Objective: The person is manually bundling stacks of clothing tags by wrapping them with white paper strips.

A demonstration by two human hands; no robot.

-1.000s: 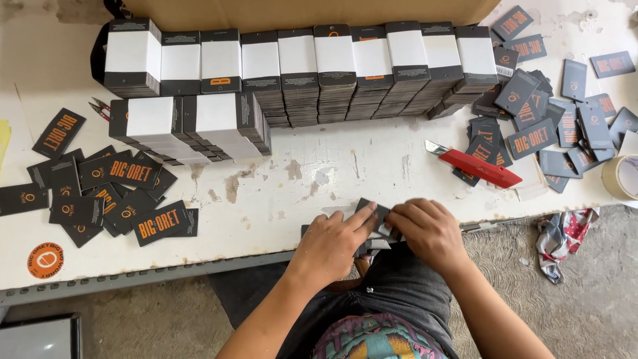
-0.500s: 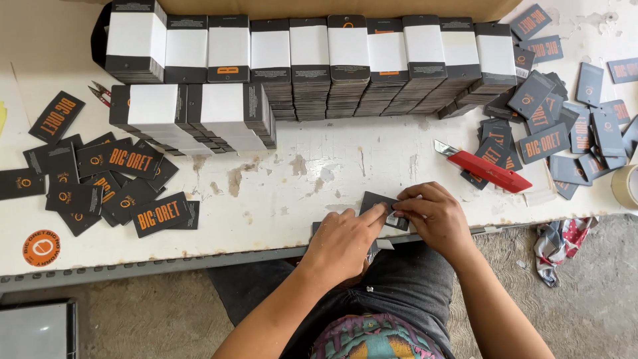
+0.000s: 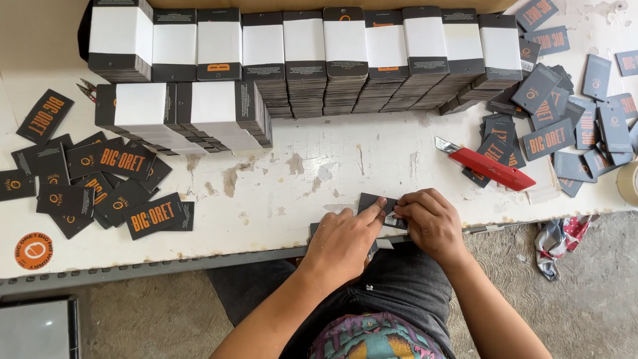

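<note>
My left hand [image 3: 342, 240] and my right hand [image 3: 430, 223] meet at the near edge of the white table [image 3: 319, 179]. Both hold a small stack of dark grey cards [image 3: 376, 203] between them. The left forefinger lies along the top card, and the right fingers pinch the stack's right end. The lower part of the stack is hidden under my hands.
Rows of banded card stacks [image 3: 306, 53] stand at the back, with a shorter row [image 3: 186, 116] in front on the left. Loose dark cards lie at the left [image 3: 100, 186] and right [image 3: 565, 126]. A red box cutter [image 3: 488, 166] rests right of my hands. A tape roll [image 3: 628, 183] sits at the right edge.
My hands with the card stack have shifted slightly right along the table edge. The left forefinger now stretches over the top card.
</note>
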